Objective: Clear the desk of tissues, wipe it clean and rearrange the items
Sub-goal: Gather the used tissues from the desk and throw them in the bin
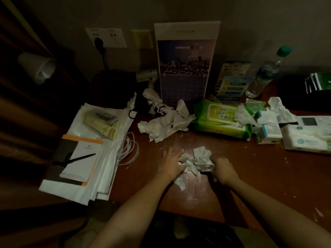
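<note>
A person's left hand (172,163), fingers spread flat, presses against a wad of crumpled tissues (198,160) at the wooden desk's (259,179) front centre; the right hand (222,169) grips its other side. More loose tissues (164,122) lie beside a green wet-wipes pack (220,120).

The desk (250,176) is free at the front right. Further back, crumpled tissues (164,122) and a green wipes pack (220,120) stand in the way, and a paper stack (107,176) closes the left side.

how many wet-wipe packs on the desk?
2. The green pack lies right of centre, before the calendar; the white pack lies at the far right. The small tissue packets between them aren't counted; others may hide under tissues.
</note>
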`<action>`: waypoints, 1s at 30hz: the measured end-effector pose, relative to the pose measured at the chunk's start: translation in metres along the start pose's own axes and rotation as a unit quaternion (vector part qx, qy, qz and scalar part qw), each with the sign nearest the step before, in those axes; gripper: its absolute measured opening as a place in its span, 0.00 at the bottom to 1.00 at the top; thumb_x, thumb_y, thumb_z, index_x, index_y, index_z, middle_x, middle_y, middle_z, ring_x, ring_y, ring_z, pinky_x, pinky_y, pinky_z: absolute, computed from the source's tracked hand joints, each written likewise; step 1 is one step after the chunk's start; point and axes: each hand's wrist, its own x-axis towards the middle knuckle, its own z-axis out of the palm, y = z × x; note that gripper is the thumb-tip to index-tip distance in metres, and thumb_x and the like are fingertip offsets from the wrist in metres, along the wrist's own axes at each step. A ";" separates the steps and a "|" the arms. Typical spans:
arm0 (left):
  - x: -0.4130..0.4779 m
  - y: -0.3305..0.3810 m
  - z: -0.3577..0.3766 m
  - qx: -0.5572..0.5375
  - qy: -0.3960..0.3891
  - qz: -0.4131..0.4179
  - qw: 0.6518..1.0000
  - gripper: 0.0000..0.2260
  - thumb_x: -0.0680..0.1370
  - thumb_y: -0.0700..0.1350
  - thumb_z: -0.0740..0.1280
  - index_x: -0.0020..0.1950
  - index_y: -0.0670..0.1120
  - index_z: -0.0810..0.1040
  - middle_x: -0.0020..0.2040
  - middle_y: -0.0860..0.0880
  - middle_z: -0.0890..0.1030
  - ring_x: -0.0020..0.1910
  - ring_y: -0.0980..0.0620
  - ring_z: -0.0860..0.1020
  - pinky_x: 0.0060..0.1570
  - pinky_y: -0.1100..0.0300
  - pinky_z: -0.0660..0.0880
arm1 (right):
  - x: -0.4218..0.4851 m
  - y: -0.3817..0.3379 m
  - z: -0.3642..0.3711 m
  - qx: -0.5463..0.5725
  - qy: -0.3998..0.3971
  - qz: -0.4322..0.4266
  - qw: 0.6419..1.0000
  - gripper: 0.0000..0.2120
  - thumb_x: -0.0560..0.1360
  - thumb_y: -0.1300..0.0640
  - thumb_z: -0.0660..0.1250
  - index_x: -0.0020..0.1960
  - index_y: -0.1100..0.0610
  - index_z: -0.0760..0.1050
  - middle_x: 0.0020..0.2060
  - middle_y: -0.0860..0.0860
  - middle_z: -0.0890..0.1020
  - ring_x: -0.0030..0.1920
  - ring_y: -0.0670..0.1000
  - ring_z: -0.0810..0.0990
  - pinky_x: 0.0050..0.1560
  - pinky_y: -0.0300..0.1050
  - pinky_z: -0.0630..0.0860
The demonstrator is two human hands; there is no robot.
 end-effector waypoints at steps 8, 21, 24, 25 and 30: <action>-0.002 0.005 -0.015 -0.072 0.019 0.016 0.997 0.15 0.76 0.37 0.67 0.63 0.44 0.74 0.61 0.44 0.68 0.59 0.45 0.71 0.48 0.64 0.64 | 0.002 0.003 -0.008 0.012 0.011 -0.001 1.000 0.07 0.71 0.60 0.68 0.49 0.57 0.75 0.50 0.57 0.78 0.46 0.58 0.80 0.44 0.47 0.77; -0.026 -0.015 -0.039 0.006 -0.058 0.079 0.995 0.47 0.70 0.59 0.74 0.78 0.60 0.44 0.78 0.50 0.48 0.76 0.45 0.48 0.73 0.44 0.50 | 0.005 0.002 -0.020 0.009 0.010 -0.020 1.000 0.09 0.69 0.60 0.71 0.41 0.50 0.71 0.45 0.56 0.80 0.45 0.59 0.81 0.38 0.41 0.68; -0.029 -0.026 -0.031 0.120 -0.097 0.080 0.985 0.57 0.66 0.59 0.77 0.77 0.60 0.34 0.79 0.48 0.37 0.77 0.42 0.37 0.73 0.40 0.41 | 0.006 0.008 -0.018 0.000 0.008 -0.026 1.000 0.11 0.68 0.59 0.71 0.40 0.50 0.69 0.44 0.57 0.80 0.44 0.58 0.81 0.38 0.41 0.68; -0.028 -0.028 -0.030 0.135 -0.098 0.074 0.983 0.58 0.66 0.57 0.78 0.77 0.60 0.34 0.79 0.48 0.36 0.77 0.41 0.37 0.73 0.39 0.43 | 0.006 0.009 -0.017 -0.003 0.004 -0.026 1.000 0.12 0.68 0.60 0.71 0.39 0.50 0.68 0.44 0.57 0.80 0.44 0.58 0.81 0.37 0.41 0.68; -0.022 -0.021 -0.026 0.025 -0.064 0.053 0.996 0.55 0.68 0.44 0.78 0.78 0.60 0.38 0.78 0.50 0.36 0.77 0.41 0.42 0.71 0.40 0.57 | 0.008 0.010 -0.016 -0.007 -0.005 -0.036 0.999 0.13 0.68 0.61 0.71 0.38 0.49 0.67 0.41 0.55 0.78 0.42 0.57 0.81 0.36 0.39 0.67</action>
